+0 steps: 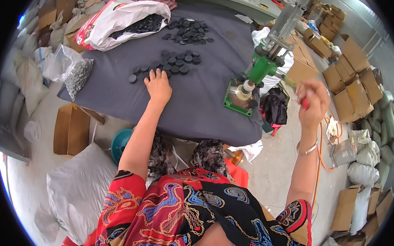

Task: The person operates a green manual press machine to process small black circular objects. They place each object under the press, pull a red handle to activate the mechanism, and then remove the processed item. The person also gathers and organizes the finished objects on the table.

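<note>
Left hand (159, 89) at the black discs (179, 62), right hand (313, 106) on the lever (290, 81)

The fingers of the left hand point away from the body, a little apart and loosely bent, with their tips down at the near side of the discs. Whether they have hold of a disc cannot be told. The fingers of the right hand are curled closed about the red-ended lever, raised beside the counter (197, 112).

The discs lie in a loose cluster around and beyond the left fingertips, the thicker-looking ones to the right, with one just left of the hand. The lever joins a green press (257, 70), which stands upright at the counter's right side on a green base. Dark grey cloth covers the counter.

Farther back lies a second group of dark pieces (190, 32), next to an open white bag (126, 21) of small black pieces. At the counter's left edge sits a clear bag (78, 77) filled with small grey pieces.

Beyond the counter, an open cardboard box (71, 130), a teal basin (119, 147) and a full white sack (77, 188) are at left; an orange hose (320, 148) and stacked cartons (352, 81) are at right.
</note>
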A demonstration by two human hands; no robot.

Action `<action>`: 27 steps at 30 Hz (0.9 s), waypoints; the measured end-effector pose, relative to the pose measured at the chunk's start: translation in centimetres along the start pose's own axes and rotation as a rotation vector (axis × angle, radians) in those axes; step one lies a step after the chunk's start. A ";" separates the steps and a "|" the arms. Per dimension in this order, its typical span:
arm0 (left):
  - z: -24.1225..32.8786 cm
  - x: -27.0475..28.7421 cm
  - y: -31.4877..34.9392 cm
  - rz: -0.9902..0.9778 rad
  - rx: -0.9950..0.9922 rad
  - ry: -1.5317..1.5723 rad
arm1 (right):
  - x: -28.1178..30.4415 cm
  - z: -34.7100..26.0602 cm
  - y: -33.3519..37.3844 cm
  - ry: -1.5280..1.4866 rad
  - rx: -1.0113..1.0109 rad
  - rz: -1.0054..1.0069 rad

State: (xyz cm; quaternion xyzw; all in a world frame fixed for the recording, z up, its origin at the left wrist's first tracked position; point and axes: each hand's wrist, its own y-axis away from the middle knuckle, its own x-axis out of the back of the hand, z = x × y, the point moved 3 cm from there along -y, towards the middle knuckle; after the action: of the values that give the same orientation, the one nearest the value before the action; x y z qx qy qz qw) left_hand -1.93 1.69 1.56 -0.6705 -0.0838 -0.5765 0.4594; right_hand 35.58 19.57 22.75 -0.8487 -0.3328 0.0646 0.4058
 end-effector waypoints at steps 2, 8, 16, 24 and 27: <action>0.2 -0.1 0.5 -0.040 -0.025 -0.014 | -0.2 -0.9 -3.0 -0.059 -0.051 0.063; 2.3 2.9 3.8 -0.043 -0.169 0.319 | 2.7 0.2 -9.4 -0.191 -0.154 0.086; 1.7 3.2 4.2 0.036 -0.064 0.559 | 3.6 2.6 -13.3 -0.222 -0.266 0.140; 16.8 5.4 3.8 -0.134 -0.247 1.012 | 3.9 2.6 -13.1 -0.180 -0.272 0.178; 20.0 4.7 3.2 -0.213 -0.256 0.967 | 4.0 2.6 -13.0 -0.193 -0.264 0.175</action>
State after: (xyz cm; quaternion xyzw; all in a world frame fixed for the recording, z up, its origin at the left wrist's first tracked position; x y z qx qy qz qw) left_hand 15.60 12.18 5.65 -0.3656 0.1417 -0.8702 0.2985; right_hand 30.98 29.54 31.24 -0.9102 -0.3006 0.1367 0.2500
